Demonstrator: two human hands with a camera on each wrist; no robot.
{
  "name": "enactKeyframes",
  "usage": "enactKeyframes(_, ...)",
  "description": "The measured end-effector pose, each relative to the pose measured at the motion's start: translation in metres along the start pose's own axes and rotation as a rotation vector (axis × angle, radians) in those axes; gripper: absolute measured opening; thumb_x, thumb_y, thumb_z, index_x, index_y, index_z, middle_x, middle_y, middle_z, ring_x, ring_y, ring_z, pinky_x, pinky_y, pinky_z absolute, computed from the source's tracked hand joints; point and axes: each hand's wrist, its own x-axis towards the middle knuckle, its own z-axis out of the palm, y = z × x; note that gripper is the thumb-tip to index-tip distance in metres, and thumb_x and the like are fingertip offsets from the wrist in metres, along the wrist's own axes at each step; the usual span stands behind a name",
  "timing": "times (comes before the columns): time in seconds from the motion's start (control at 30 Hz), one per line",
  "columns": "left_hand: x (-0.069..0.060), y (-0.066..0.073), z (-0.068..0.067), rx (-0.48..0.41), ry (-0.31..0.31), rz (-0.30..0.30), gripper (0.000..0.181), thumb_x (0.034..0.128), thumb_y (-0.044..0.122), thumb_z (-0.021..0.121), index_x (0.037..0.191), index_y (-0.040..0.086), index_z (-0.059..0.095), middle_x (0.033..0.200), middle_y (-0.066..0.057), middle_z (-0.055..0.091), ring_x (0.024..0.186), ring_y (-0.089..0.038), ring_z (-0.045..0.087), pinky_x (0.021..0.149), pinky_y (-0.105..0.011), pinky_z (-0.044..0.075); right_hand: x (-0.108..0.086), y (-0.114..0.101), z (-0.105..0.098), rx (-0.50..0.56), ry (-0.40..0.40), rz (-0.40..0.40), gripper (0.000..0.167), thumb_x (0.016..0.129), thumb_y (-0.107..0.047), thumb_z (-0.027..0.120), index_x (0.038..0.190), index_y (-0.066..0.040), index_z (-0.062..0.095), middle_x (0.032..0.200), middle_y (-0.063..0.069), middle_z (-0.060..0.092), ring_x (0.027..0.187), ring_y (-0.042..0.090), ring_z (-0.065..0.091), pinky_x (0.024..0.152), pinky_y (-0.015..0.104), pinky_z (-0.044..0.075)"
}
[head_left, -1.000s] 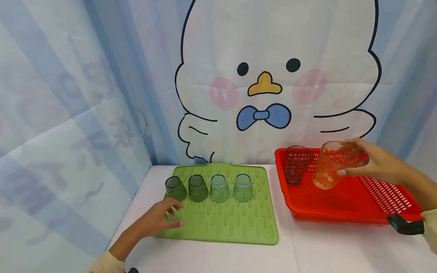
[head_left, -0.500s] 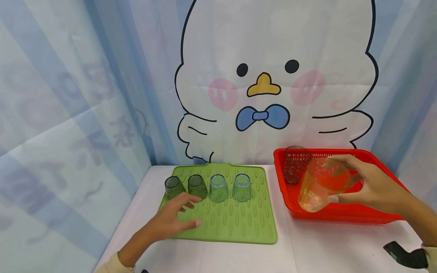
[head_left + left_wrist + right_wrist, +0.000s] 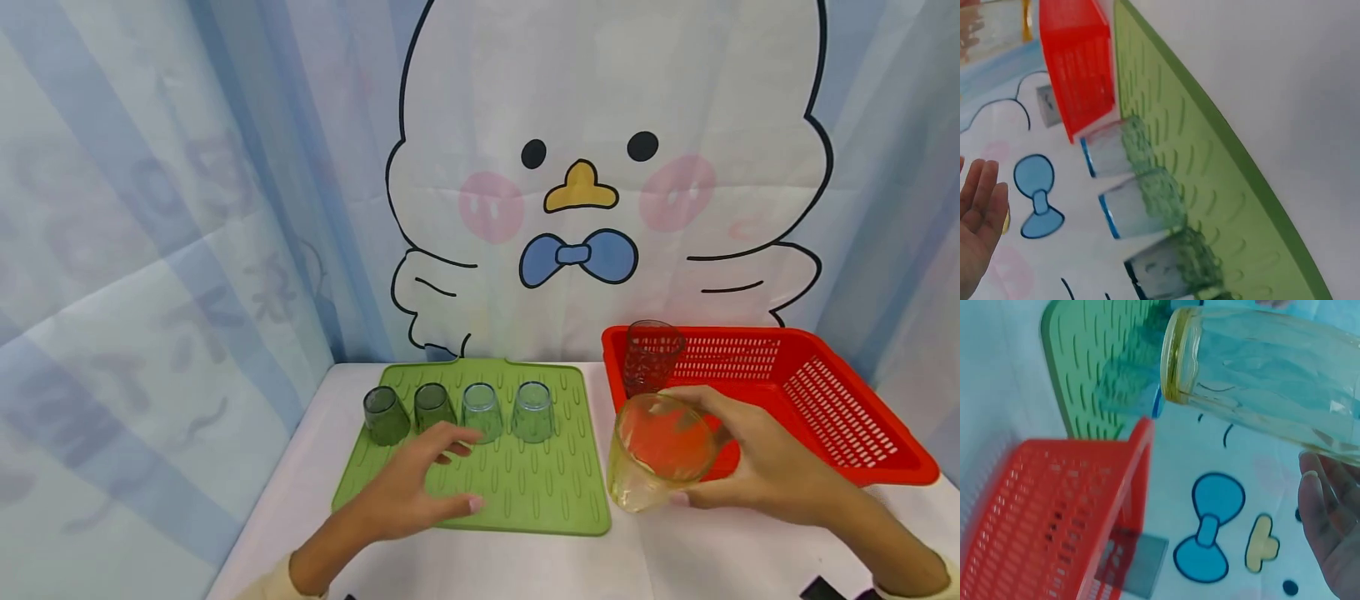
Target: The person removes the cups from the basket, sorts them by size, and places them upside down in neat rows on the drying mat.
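Observation:
In the head view my right hand grips a clear yellow-tinted drinking glass near its wide rim, thumb on the near side. The glass is tilted, its thick base pointing down and left, above the gap between the red basket and the green mat. The right wrist view shows the same yellow-tinted glass with its base at the left. My left hand hovers over the left part of the green ridged mat, fingers apart and holding nothing. A row of dark and pale glasses, including a pale blue glass, stands upside down on the mat.
The red plastic basket with perforated walls stands at the right. A dark patterned glass is in its back left corner. A white cloth covers the table, and a printed curtain hangs behind.
My right hand has carried the yellow-tinted glass left and toward me, out from over the basket. My left hand has moved right across the mat.

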Motion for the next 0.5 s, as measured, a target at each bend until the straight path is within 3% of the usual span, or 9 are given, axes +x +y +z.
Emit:
enactKeyframes(0.2,0.006,0.018,0.015,-0.05,-0.006,0.073,0.066,0.0876,0.035,0.079,0.144,0.021,0.047,0.14,0.001,0.054,0.122,-0.02,0.059,0.099,-0.036,0.052,0.0,-0.018,0.024,0.092,-0.036,0.034,0.084,0.067,-0.035,0.095,0.138,-0.027,0.051,0.111,-0.013,0.063,0.095,0.003,0.06,0.072,0.024,0.057)
enactKeyframes(0.5,0.012,0.035,0.034,-0.131,-0.042,0.088,0.08,0.0837,0.035,0.082,0.15,0.027,0.039,0.145,0.005,0.05,0.128,-0.015,0.055,0.104,-0.035,0.049,0.0,-0.035,0.06,0.127,-0.037,0.031,0.083,0.065,-0.044,0.094,0.136,-0.029,0.053,0.116,-0.017,0.062,0.096,0.002,0.058,0.077,0.024,0.054)
